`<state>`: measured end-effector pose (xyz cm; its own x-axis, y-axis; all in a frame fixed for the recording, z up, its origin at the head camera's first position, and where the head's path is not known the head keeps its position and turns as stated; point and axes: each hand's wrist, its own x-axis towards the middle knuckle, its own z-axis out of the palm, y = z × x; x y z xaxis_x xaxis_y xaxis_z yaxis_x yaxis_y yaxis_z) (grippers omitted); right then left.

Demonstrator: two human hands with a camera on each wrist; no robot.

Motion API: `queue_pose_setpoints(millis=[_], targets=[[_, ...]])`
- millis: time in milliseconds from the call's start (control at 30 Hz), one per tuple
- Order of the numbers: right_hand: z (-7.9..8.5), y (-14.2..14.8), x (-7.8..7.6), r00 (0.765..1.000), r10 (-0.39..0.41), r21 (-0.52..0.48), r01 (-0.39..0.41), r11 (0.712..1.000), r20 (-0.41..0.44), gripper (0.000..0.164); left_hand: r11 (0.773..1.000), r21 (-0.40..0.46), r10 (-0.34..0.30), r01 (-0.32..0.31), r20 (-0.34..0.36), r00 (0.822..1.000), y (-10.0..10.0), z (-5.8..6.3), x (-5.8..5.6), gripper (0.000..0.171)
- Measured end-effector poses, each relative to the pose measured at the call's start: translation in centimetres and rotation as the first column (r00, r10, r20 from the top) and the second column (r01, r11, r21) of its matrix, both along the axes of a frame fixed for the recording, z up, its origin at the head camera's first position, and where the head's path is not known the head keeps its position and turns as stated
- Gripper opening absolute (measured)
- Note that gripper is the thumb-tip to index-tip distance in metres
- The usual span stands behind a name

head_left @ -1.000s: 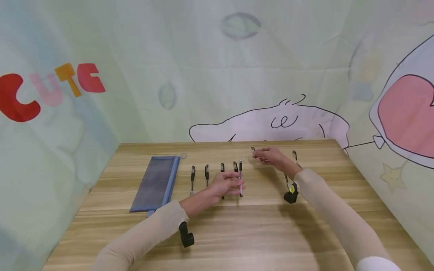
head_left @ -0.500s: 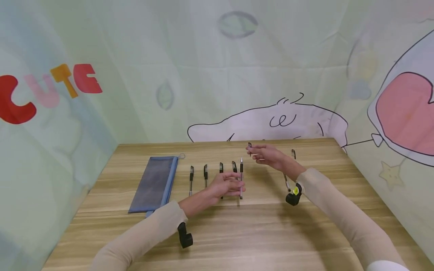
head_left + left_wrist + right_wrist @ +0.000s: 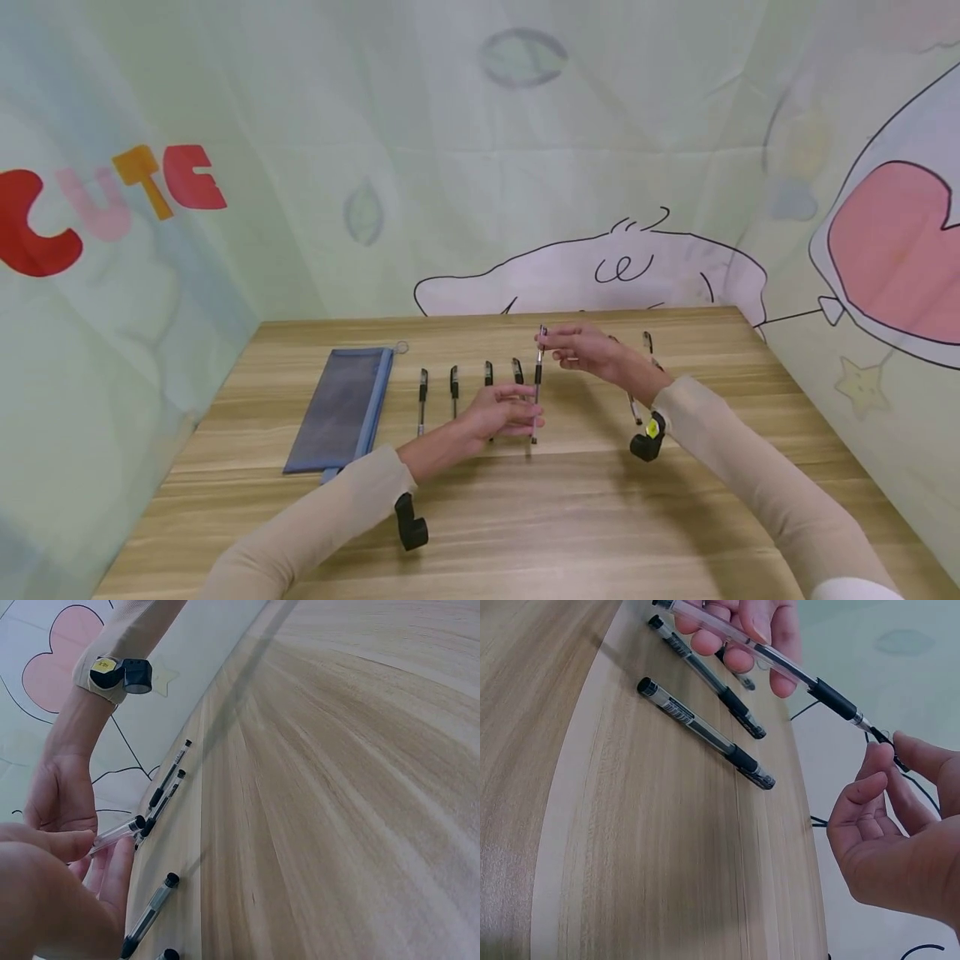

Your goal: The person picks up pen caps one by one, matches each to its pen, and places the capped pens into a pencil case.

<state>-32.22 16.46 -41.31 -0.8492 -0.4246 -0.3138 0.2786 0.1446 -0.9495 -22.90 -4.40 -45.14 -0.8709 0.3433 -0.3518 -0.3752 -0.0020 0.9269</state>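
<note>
In the head view my left hand grips the clear barrel of a gel pen, its black grip and metal tip pointing up and away. My right hand pinches the pen's small black cap between thumb and fingertips. In the right wrist view the cap's mouth sits right at the metal point, in line with the barrel. Both hands are above the table. Capped gel pens lie under the left hand, side by side.
A blue mesh zip pouch lies at the left. Several capped pens form a row, including one pen beside the pouch. More pens lie at the right, partly behind the right forearm. A printed curtain hangs behind the table.
My right hand has moved left with the cap, bringing it to the pen's tip. The left hand has stayed nearly in place, still holding the pen.
</note>
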Motion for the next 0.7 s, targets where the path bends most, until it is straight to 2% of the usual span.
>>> queue_pose_setpoints(millis=[167, 433, 700], targets=[[-0.18, -0.13, 0.01, 0.999, 0.037, 0.024, -0.036, 0.999, -0.024, 0.034, 1.000, -0.012, -0.003, 0.003, -0.005, 1.000, -0.13, 0.09, -0.13, 0.043], [-0.67, 0.09, 0.49, 0.984, 0.164, 0.143, -0.153, 0.978, -0.071, 0.050, 1.000, 0.003, 0.005, -0.005, 0.013, 1.000, -0.17, 0.07, -0.27, 0.047], [-0.76, -0.19, 0.88, 0.971, 0.207, 0.184, -0.183, 0.966, -0.120, 0.050, 0.999, -0.008, 0.031, -0.031, 0.010, 0.999, 0.04, -0.25, 0.14, 0.042]])
